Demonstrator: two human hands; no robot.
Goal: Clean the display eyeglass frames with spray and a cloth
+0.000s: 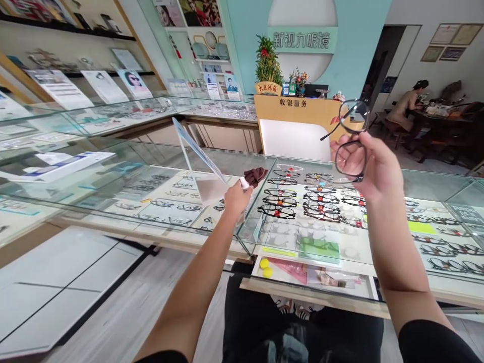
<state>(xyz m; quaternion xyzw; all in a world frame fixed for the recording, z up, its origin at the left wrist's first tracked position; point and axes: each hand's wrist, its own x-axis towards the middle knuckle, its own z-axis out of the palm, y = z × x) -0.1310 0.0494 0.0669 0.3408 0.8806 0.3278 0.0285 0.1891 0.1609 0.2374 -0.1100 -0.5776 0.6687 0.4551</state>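
Observation:
My right hand [378,166] is raised above the right part of the glass counter and holds a pair of dark-framed glasses [351,161] by the frame, lenses turned on end. Over the counter's middle, my left hand [237,199] is closed round a small bottle, whose white top [244,182] sticks out past the fingers. Just beyond that hand a crumpled brown cloth [255,176] lies on the glass. A tilted display card [198,151] stands to its left.
Rows of glasses [320,206] fill the glass counter [242,234]. Below it, an open drawer [370,287] juts out near my body. A white tray [64,166] rests at the left. Behind is a wooden desk [302,108], and a person [406,106] sits at a far table.

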